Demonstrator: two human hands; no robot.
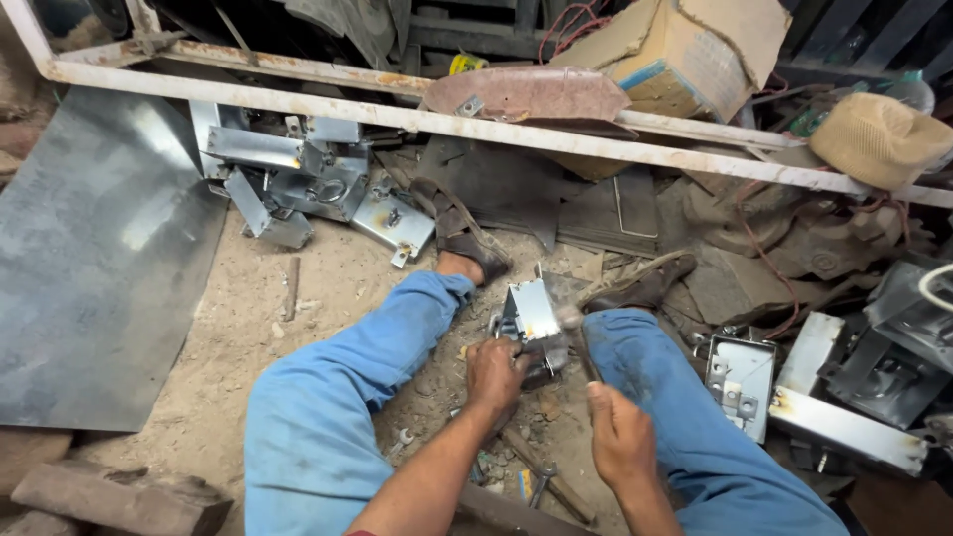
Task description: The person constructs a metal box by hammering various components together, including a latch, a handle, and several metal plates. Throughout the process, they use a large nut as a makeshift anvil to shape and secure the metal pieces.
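Two hands: both at work between the blue-trousered legs.
Left hand [493, 374]: clasps small metal box [533, 316], which sits on the dirt floor [248, 328].
Right hand [617, 432]: clenched round blurred hammer [574, 333] beside the box.
Left of legs: metal sheet [94, 258].

Left hand [493, 374] grips small metal box [534, 316] at centre — right hand [617, 434] at 5 o'clock holds blurred hammer [574, 333]; steel sheet [94, 258] at 9.

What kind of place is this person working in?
Probably a small, informal sheet-metal workshop. The person sits on a dirt floor beside a big metal sheet and a pile of folded metal boxes, left hand on another box, right hand gripping a hammer.
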